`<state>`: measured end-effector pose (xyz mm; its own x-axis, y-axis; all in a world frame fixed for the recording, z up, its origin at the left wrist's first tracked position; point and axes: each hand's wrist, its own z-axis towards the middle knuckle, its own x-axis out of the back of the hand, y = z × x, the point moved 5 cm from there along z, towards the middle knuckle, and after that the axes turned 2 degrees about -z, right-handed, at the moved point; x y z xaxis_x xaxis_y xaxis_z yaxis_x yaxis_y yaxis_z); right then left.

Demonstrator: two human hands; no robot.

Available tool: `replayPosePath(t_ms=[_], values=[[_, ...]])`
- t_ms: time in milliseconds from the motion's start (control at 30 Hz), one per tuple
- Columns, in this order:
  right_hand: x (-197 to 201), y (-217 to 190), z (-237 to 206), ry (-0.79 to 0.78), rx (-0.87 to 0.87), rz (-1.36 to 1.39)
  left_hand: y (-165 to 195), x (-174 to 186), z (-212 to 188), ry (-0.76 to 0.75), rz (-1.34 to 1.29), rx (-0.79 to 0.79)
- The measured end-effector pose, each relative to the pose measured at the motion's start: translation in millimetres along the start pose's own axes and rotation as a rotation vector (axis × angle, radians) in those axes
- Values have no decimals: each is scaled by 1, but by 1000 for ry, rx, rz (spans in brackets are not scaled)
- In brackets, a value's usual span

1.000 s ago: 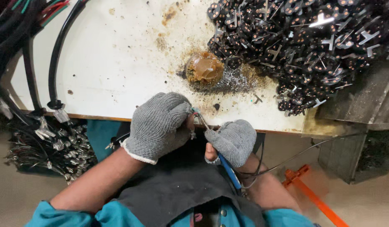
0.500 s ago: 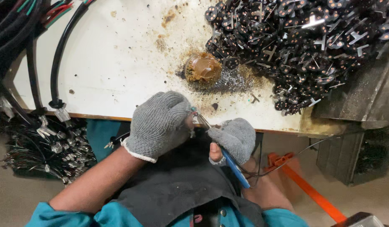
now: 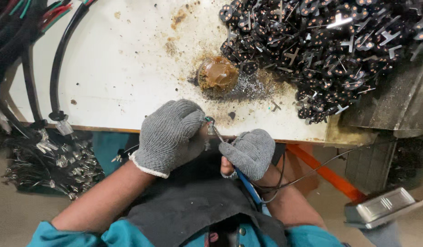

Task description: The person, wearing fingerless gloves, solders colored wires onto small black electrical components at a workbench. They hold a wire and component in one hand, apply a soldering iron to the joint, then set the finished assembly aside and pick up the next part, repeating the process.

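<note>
Grey-gloved left hand [image 3: 171,136] and right hand [image 3: 251,152] close their fingers on a thin metal tool [image 3: 217,132], its long axis slanting up-left.

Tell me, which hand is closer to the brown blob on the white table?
Left. The left hand sits just below the brown blob, a little to its left. The right hand is lower, past the table edge, below and slightly right of the blob.

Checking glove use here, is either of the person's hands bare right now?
No, the left hand and the right hand both wear grey knit gloves.
</note>
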<state>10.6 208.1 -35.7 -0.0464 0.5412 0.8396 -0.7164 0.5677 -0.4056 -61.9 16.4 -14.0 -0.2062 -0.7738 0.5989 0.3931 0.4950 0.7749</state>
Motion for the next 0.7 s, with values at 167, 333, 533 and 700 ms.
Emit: replayPosePath(t_ms=[167,333,533,700], values=[[-4,-1,-2,2,-12,-46,1,2,0,-4,-17,-9],[-4,-2,-3,2,-90,-82,-1,1,-1,-21,9,-8],[-1,0,-4,-44,-124,-18,-2,-2,-2,-26,15,-10],[14,0,5,245,-178,168,-1,-1,-2,-21,26,-27]])
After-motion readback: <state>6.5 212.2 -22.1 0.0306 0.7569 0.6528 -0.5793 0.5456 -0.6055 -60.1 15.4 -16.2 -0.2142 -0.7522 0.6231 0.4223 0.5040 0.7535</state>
